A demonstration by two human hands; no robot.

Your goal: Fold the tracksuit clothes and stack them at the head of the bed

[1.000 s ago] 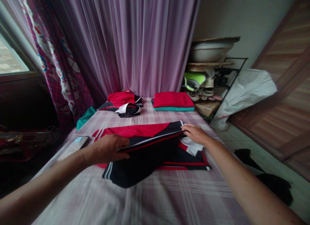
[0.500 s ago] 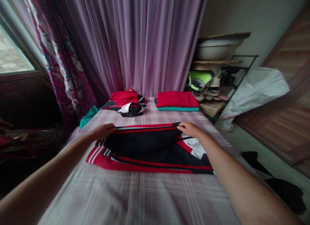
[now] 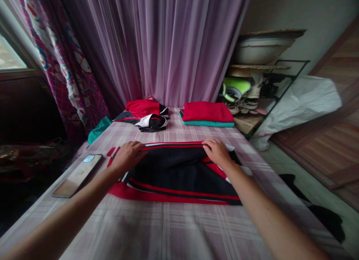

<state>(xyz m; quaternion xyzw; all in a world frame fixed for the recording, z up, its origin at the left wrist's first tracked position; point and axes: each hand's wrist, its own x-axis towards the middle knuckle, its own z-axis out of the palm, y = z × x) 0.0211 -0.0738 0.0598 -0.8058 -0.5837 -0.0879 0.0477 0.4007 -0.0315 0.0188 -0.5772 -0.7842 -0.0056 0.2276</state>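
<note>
A dark navy and red tracksuit jacket [image 3: 171,170] lies folded flat across the bed, with white and red panels at its right end. My left hand [image 3: 129,154] rests over its far left edge, fingers stretched over the cloth and thumb apart. At the far right edge is my right hand [image 3: 217,151], its fingers lying on the fabric with the thumb below them. The jacket's striped left end is partly covered by my left hand and forearm. A phone [image 3: 77,176] lies face down on the sheet, left of my left forearm.
Behind the jacket are a crumpled red and black garment [image 3: 143,110] and a folded red and green stack [image 3: 207,112]. Purple curtains [image 3: 179,47] hang behind the bed [image 3: 174,230]. A shoe rack [image 3: 291,71] and white sack [image 3: 303,103] stand right.
The jacket's far edge now lies flatter. My left hand has shifted inward and spread over the cloth; both hands have eased from their pinch. The phone has come into view at left.
</note>
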